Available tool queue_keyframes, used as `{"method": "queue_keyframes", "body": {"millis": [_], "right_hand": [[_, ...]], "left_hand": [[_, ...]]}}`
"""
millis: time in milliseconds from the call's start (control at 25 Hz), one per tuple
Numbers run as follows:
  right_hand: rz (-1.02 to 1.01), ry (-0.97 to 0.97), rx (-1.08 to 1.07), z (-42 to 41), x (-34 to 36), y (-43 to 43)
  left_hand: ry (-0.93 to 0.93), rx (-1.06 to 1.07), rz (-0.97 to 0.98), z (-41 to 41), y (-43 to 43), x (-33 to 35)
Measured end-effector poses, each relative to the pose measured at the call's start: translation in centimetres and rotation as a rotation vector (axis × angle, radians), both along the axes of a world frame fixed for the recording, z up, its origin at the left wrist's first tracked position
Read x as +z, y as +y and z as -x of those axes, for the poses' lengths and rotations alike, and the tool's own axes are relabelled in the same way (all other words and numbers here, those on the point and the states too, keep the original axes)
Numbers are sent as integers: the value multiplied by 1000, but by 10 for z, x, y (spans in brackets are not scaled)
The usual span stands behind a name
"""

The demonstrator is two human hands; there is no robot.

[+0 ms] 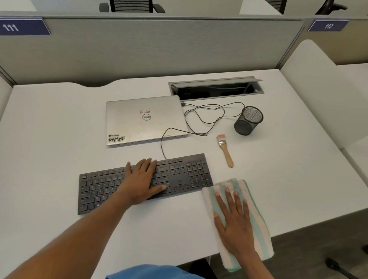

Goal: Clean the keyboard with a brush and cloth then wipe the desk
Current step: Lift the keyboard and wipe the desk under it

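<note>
Two bare hands are on the white, smooth, matte desk [47,151]. The left hand [142,177] lies flat, fingers spread, on the middle of the black, flat, rectangular keyboard [182,174], gripping nothing. The right hand [233,217] presses open-palmed, fingers apart, on the folded terry cloth [257,223], striped white, green and peach, which lies at the desk's front edge with its far corner touching the keyboard's right end. The brush [224,149], with a pale wooden handle, metal ferrule and pinkish bristles, lies flat on the desk beyond the cloth, apart from both hands. A black wire-mesh cylindrical cup [247,123] stands tilted near the brush; contents cannot be told. A closed silver laptop [143,121] bearing stickers lies behind the keyboard. A thin black cable [204,116] loops beside it. An open grey cable tray [215,88] is recessed in the desk; a pale cable shows inside.
</note>
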State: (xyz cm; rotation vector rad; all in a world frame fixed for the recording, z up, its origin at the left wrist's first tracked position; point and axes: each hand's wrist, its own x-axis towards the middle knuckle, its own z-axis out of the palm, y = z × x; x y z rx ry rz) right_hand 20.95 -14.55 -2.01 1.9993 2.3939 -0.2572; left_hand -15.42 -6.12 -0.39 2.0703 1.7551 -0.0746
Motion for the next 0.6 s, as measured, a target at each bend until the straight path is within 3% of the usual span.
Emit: {"method": "queue_keyframes", "body": {"millis": [600], "right_hand": [[-23, -26, -70, -147, -2, 89]], "left_hand": [[13, 116, -160, -103, 4, -13]]}}
